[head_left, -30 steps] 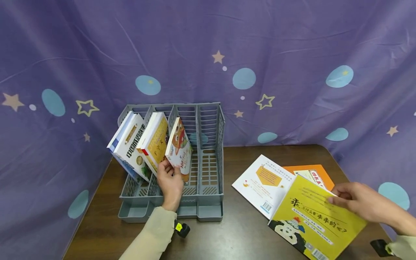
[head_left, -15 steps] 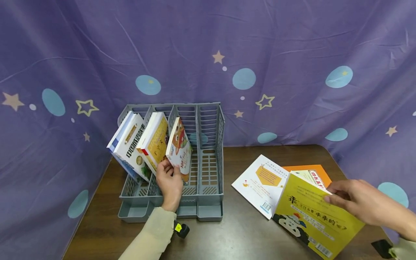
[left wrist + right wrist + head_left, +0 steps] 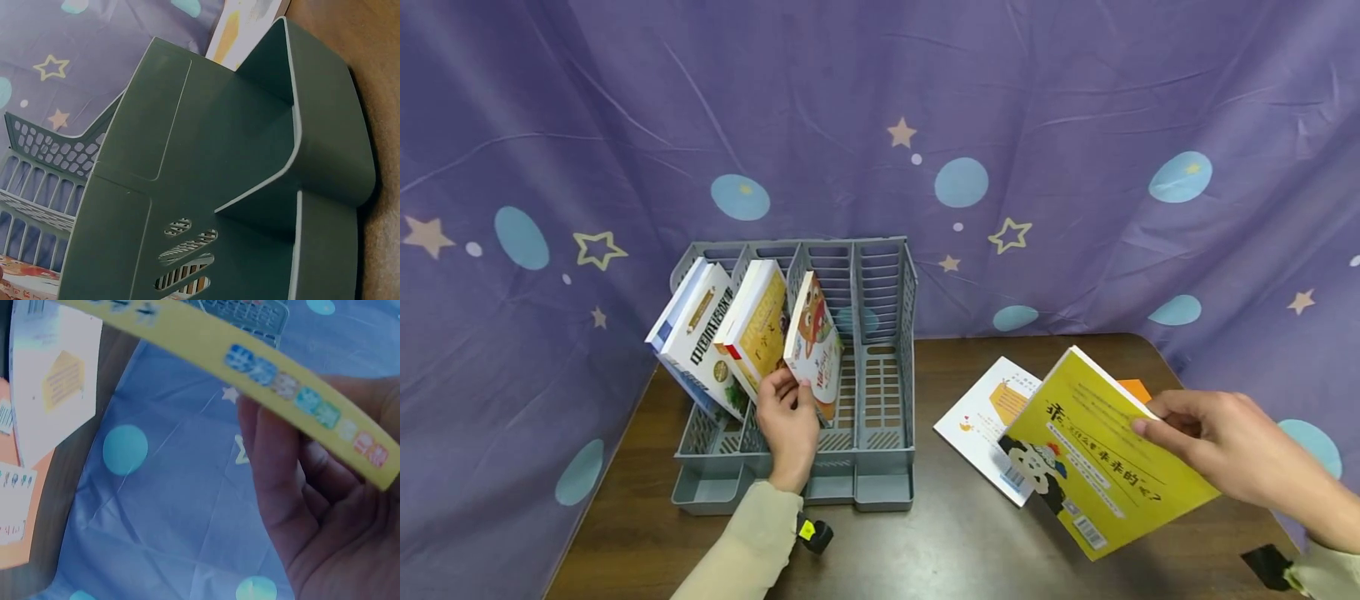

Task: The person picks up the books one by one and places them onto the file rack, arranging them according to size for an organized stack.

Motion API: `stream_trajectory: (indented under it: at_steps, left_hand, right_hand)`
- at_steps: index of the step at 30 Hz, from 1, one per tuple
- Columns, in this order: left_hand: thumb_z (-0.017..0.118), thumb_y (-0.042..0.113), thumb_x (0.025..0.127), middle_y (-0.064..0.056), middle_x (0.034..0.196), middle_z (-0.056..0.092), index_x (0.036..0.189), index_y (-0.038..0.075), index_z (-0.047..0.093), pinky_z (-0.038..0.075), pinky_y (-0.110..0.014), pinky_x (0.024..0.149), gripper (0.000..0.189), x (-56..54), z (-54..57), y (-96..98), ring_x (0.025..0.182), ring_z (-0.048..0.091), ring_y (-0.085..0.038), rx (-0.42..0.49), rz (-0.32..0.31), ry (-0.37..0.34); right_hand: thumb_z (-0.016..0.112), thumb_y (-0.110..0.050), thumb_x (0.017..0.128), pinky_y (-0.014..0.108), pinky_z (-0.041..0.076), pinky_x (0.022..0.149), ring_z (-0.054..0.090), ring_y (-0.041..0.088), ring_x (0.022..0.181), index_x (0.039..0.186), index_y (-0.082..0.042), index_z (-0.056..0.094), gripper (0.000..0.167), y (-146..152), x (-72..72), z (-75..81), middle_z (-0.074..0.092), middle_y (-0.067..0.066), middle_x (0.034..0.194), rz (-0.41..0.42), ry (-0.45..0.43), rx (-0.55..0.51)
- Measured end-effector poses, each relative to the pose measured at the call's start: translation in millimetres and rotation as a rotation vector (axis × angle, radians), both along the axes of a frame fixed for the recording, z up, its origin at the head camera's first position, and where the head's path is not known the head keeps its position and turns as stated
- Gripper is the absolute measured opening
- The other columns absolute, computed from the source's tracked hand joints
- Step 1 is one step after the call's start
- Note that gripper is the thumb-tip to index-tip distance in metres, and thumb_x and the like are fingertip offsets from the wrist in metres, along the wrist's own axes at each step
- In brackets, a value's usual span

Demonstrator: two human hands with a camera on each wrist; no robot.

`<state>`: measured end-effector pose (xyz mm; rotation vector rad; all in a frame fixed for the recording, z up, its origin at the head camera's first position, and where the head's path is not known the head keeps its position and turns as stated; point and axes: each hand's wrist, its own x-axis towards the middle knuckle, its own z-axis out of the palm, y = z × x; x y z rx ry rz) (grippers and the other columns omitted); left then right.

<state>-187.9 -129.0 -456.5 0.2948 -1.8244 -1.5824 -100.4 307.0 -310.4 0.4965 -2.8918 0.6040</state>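
Observation:
My right hand (image 3: 1232, 442) pinches a yellow book (image 3: 1097, 458) by its right edge, thumb on the cover, and holds it raised over the table. In the right wrist view the book's yellow spine (image 3: 281, 378) crosses above the curled fingers. At the rack, my left hand (image 3: 787, 421) grips the lower edge of a white book with a cartoon face (image 3: 816, 350). That book leans left in the third slot of the grey book rack (image 3: 883, 462). In the left wrist view the rack's front trays (image 3: 250, 144) fill most of the picture; the left fingers are almost wholly out of sight.
A white book (image 3: 973, 425) lies on the table (image 3: 880, 558), partly under the raised one. An orange book (image 3: 1135, 388) shows behind it. Thick books (image 3: 700, 333) and a yellow-covered book (image 3: 763, 325) lean in the rack's left slots. A purple curtain (image 3: 1075, 250) hangs behind.
My right hand has lifted the yellow book and moved it slightly left, tilting it over the white book and covering more of the orange one. The left hand has hardly moved.

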Motion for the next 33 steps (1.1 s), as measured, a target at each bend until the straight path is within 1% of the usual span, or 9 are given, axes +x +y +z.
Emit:
stream_trajectory:
  at_steps: [6, 8, 11, 13, 19, 23, 26, 29, 33]
  left_hand:
    - [0.060, -0.011, 0.086, -0.027, 0.110, 0.058, 0.110, -0.014, 0.053, 0.051, -0.030, 0.081, 0.026, 11.6, 19.5, 1.9, 0.098, 0.061, -0.035, -0.007, -0.023, 0.018]
    - [0.060, -0.012, 0.085, -0.027, 0.111, 0.057, 0.110, -0.014, 0.053, 0.051, -0.031, 0.083, 0.026, 13.3, 21.3, 1.9, 0.099, 0.061, -0.035, -0.017, -0.027, 0.038]
    - [0.062, -0.011, 0.084, -0.024, 0.112, 0.056, 0.110, -0.012, 0.053, 0.051, -0.039, 0.086, 0.028, 10.2, 11.4, -0.7, 0.101, 0.059, -0.035, -0.048, -0.041, 0.082]
    - [0.063, -0.010, 0.084, -0.022, 0.112, 0.053, 0.110, -0.010, 0.053, 0.049, -0.044, 0.088, 0.028, 11.5, 10.1, -0.1, 0.102, 0.057, -0.035, -0.087, -0.048, 0.105]
    - [0.065, -0.005, 0.085, -0.016, 0.113, 0.049, 0.111, -0.005, 0.055, 0.045, -0.045, 0.091, 0.028, 21.7, 19.8, 1.7, 0.104, 0.052, -0.033, -0.192, -0.025, 0.157]
    - [0.068, -0.006, 0.083, -0.015, 0.115, 0.052, 0.110, -0.004, 0.058, 0.043, -0.035, 0.092, 0.029, 27.9, 29.6, 6.2, 0.105, 0.051, -0.029, -0.258, -0.021, 0.223]
    - [0.069, -0.011, 0.079, -0.022, 0.114, 0.053, 0.109, -0.007, 0.058, 0.043, -0.029, 0.091, 0.032, 32.0, 36.8, 14.5, 0.104, 0.052, -0.030, -0.300, -0.049, 0.313]
    - [0.071, -0.014, 0.074, -0.027, 0.109, 0.054, 0.107, -0.010, 0.058, 0.044, -0.032, 0.088, 0.035, 37.3, 44.5, 25.6, 0.099, 0.053, -0.033, -0.331, -0.086, 0.394]
    - [0.074, -0.007, 0.074, -0.023, 0.104, 0.058, 0.107, -0.006, 0.060, 0.045, -0.037, 0.083, 0.036, 46.1, 53.1, 38.6, 0.094, 0.055, -0.032, -0.397, -0.156, 0.423]
  right_hand:
    - [0.069, -0.027, 0.089, 0.023, 0.044, 0.051, 0.062, 0.003, 0.057, 0.076, -0.025, 0.067, 0.014, -16, -4.7, 3.2, 0.067, -0.015, 0.069, -0.080, -0.090, -0.107]
    - [0.069, -0.030, 0.089, 0.024, 0.045, 0.051, 0.063, 0.005, 0.057, 0.076, -0.022, 0.068, 0.015, -21, -6.1, 4.1, 0.069, -0.013, 0.070, -0.099, -0.126, -0.130]
    - [0.067, -0.033, 0.090, 0.025, 0.045, 0.051, 0.065, 0.007, 0.059, 0.076, -0.021, 0.068, 0.018, -26, -7.5, 5.8, 0.070, -0.011, 0.071, -0.120, -0.173, -0.150]
    - [0.067, -0.034, 0.090, 0.024, 0.041, 0.049, 0.064, 0.008, 0.058, 0.073, -0.021, 0.068, 0.021, -30, -8.0, 6.9, 0.068, -0.012, 0.068, -0.128, -0.184, -0.149]
    - [0.067, -0.032, 0.090, 0.025, 0.039, 0.048, 0.063, 0.009, 0.058, 0.069, -0.020, 0.066, 0.024, -41, -11.2, 7.3, 0.066, -0.012, 0.063, -0.137, -0.211, -0.141]
    - [0.067, -0.033, 0.089, 0.025, 0.039, 0.050, 0.063, 0.009, 0.058, 0.068, -0.018, 0.066, 0.026, -46, -12.8, 7.8, 0.067, -0.010, 0.064, -0.158, -0.222, -0.141]
    - [0.068, -0.033, 0.088, 0.025, 0.037, 0.048, 0.060, 0.010, 0.058, 0.066, -0.018, 0.064, 0.028, -50, -13.5, 9.2, 0.066, -0.009, 0.063, -0.170, -0.207, -0.131]
    - [0.068, -0.033, 0.088, 0.026, 0.034, 0.046, 0.058, 0.011, 0.057, 0.063, -0.018, 0.061, 0.030, -55, -14.6, 11.0, 0.063, -0.009, 0.060, -0.170, -0.187, -0.124]
    - [0.068, -0.032, 0.087, 0.027, 0.033, 0.041, 0.056, 0.012, 0.054, 0.062, -0.017, 0.059, 0.031, -61, -16.3, 13.8, 0.062, -0.008, 0.057, -0.186, -0.184, -0.119]
